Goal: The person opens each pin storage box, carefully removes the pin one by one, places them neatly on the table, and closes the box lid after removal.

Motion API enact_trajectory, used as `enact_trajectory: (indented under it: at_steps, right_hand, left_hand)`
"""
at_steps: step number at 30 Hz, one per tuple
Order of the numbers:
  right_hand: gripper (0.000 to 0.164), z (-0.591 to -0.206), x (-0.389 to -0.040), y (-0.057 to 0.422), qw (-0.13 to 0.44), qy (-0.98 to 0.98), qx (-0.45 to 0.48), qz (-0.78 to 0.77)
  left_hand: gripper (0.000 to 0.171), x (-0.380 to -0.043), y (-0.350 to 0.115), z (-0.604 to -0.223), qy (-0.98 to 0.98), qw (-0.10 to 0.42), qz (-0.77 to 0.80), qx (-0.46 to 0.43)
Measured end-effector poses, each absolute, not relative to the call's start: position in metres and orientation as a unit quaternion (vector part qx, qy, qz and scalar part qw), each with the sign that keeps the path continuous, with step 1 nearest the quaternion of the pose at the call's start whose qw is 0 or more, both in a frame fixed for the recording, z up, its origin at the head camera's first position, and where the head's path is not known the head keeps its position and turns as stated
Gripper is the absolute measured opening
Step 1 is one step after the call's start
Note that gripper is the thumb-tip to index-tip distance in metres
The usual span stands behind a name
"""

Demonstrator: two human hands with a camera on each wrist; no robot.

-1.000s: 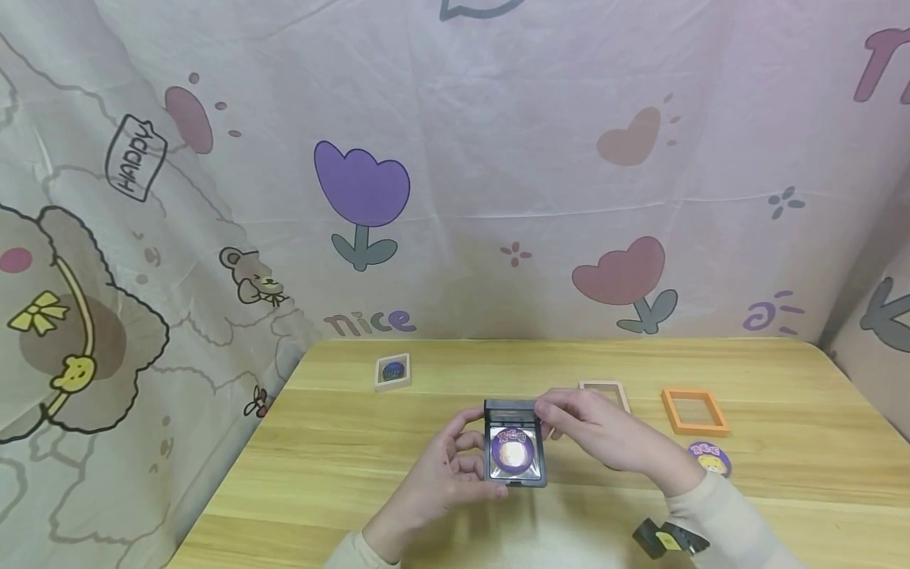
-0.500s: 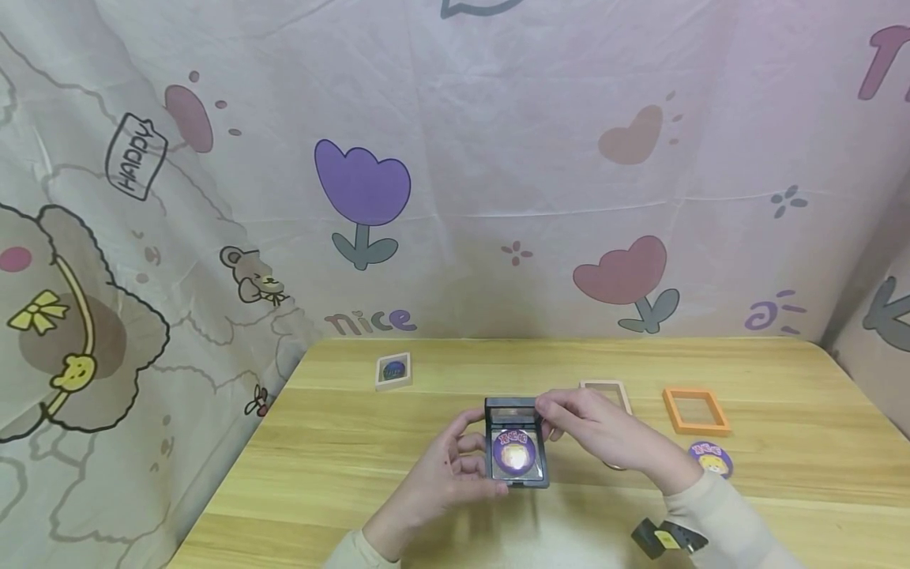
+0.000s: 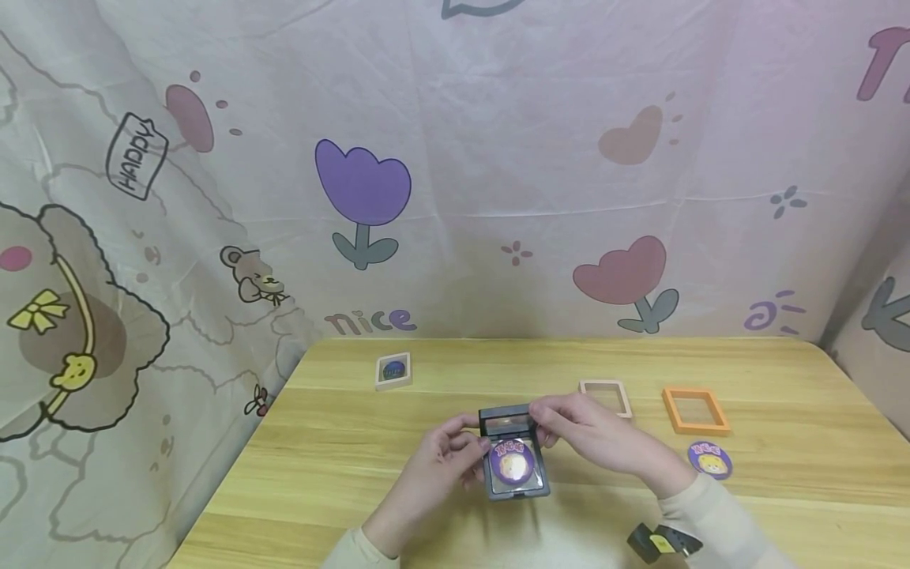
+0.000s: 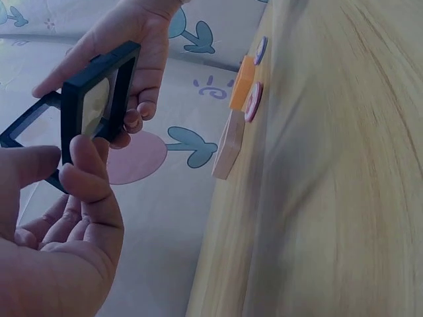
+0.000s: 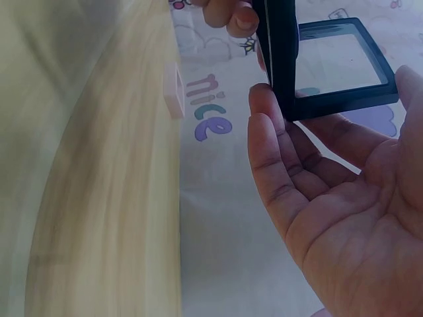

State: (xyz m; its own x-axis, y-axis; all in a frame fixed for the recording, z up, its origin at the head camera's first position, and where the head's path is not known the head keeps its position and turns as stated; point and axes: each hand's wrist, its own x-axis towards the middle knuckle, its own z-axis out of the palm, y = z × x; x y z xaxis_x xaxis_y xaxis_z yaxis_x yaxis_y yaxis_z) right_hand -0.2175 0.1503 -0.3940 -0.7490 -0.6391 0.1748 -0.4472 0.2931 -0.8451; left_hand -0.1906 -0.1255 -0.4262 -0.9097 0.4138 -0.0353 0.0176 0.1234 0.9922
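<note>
A black hinged display case (image 3: 518, 496) with clear windows is held up over the table, its lid (image 5: 347, 105) swung partly away from its base. Inside the base sits a round purple badge (image 3: 513, 465) with a yellow cartoon face, a bright glare over it. My left hand (image 3: 441, 462) grips the case's left side, thumb on the front near the hinge and fingers behind. At the upper right corner, my right hand (image 3: 600, 433) pinches the lid between thumb and fingers. In the left wrist view, the case (image 4: 74, 119) appears edge-on between both hands.
On the table (image 3: 320, 474) lie an orange square frame (image 3: 695, 432), a pale pink frame (image 3: 629, 401) and a purple badge (image 3: 710, 461) at right. A second loose badge (image 4: 253, 102) shows beside them. A small white frame with a blue disc (image 3: 393, 371) lies far left.
My left thumb has shifted from the case's lower edge up to near the hinge. The case has lowered and tilted slightly, and my right hand has moved a little left with the lid.
</note>
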Motion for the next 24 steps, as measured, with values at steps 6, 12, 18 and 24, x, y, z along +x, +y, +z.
enact_trajectory:
  at_steps: [6, 12, 18, 24]
  right_hand:
    - [0.038, -0.3946, -0.2167, 0.1452, 0.104, 0.792, -0.340, -0.496]
    - [0.037, -0.3953, -0.2170, 0.1436, 0.106, 0.791, -0.339, -0.498]
    - [0.039, -0.3944, -0.2173, 0.1424, 0.099, 0.800, -0.342, -0.483]
    - [0.043, -0.3937, -0.2177, 0.1414, 0.098, 0.802, -0.341, -0.481]
  left_hand:
    - [0.032, -0.1936, -0.1281, -0.4286, 0.738, 0.136, 0.645, 0.145]
    - [0.031, -0.1948, -0.1292, -0.4306, 0.731, 0.133, 0.654, 0.144]
    - [0.031, -0.1958, -0.1293, -0.4323, 0.731, 0.123, 0.654, 0.150]
    - [0.031, -0.1963, -0.1284, -0.4320, 0.732, 0.109, 0.656, 0.149]
